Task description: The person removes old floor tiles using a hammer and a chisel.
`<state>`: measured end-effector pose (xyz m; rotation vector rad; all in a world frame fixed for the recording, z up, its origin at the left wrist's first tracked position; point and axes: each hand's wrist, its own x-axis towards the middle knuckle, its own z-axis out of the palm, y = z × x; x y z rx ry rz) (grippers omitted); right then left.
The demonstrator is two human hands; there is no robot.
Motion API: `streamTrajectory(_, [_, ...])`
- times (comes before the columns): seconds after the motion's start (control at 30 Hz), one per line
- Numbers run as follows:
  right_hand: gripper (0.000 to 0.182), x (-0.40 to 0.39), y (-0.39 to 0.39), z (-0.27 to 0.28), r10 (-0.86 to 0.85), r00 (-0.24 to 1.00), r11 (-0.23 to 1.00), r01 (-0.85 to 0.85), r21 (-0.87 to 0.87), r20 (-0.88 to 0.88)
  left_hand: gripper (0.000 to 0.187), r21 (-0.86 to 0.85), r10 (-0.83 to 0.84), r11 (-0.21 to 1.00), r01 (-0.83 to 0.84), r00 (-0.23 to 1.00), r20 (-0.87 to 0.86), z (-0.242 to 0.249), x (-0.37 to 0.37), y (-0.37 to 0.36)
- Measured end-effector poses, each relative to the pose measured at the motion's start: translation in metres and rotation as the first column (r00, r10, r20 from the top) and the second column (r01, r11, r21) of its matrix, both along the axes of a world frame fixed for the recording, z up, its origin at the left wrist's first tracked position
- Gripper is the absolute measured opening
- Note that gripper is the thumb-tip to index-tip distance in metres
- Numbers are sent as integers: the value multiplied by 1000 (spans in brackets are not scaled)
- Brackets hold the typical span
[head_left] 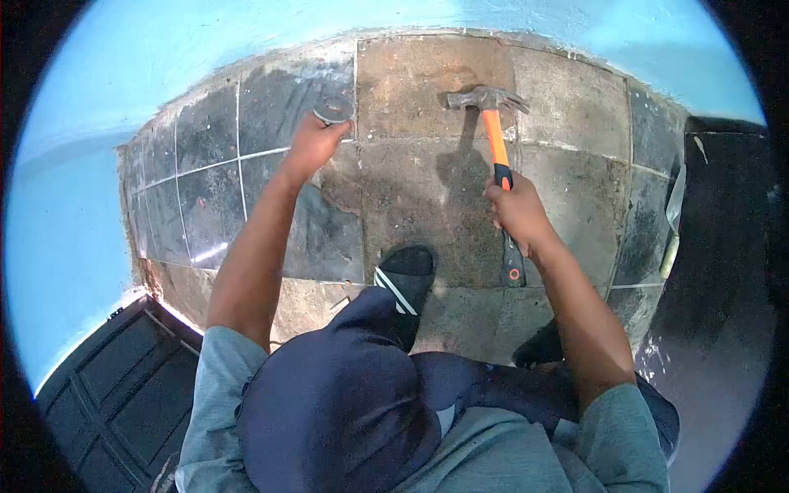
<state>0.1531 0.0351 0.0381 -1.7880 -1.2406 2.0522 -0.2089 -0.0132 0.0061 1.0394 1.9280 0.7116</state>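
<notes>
My right hand (pixel 519 212) is wrapped round the black and orange handle of a claw hammer (pixel 496 140). Its metal head points away from me over the bare floor patch, claw to the right, and a shadow falls beside it. My left hand (pixel 315 148) is closed round a grey tool with a round, disc-like top (pixel 334 107); the fingers and the viewing angle hide its lower part. That hand is above the border between the dark tiles (pixel 207 131) and the rough brown floor (pixel 427 177).
A blue wall (pixel 329 18) runs along the far side and left. A knife-like blade with a pale handle (pixel 670 256) lies at the right edge of the tiles. My foot in a dark striped slipper (pixel 408 275) rests on the floor. A dark panelled door (pixel 123 386) is at lower left.
</notes>
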Motion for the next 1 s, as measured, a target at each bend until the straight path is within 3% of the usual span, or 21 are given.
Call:
streamTrajectory(0.1, [11,0,5,9,85,994,992,-91,91,74,29,10,64,998,-64,998,-3,1,8,1])
streamTrajectory(0.2, [13,-5,9,32,66,997,991,-69,116,28,28,87,127,988,-129,991,33,-8,6,3])
streamTrajectory(0.3, [20,-15,22,51,127,988,906,-151,395,85,28,-76,48,996,-47,999,9,-1,-8,1])
streamTrajectory(0.4, [34,-38,39,127,29,999,936,-14,352,-39,28,76,155,983,-165,980,127,-10,-9,-8])
streamTrajectory(0.5, [45,-56,40,133,29,991,834,49,550,-131,26,42,136,989,-139,988,80,-12,-12,-9])
streamTrajectory(0.57, [46,-70,29,116,91,995,752,-98,652,44,23,77,94,992,-97,995,43,6,4,-7])
streamTrajectory(0.63, [46,-83,16,91,169,966,636,-259,727,196,22,0,37,999,-37,999,-5,15,10,-3])
streamTrajectory(0.7, [48,-89,14,77,394,888,713,-458,531,236,21,-201,-40,979,29,998,-54,17,9,-1])
streamTrajectory(0.73, [49,-90,15,74,500,834,721,-551,420,235,21,53,-26,998,26,1000,1,14,17,-4])
streamTrajectory(0.9, [45,-69,37,93,329,926,761,-377,528,187,20,15,29,999,-29,999,-15,12,15,-5])
streamTrajectory(1.0, [43,-63,53,139,121,992,802,-107,588,16,21,11,31,999,-31,999,15,-4,4,-5])
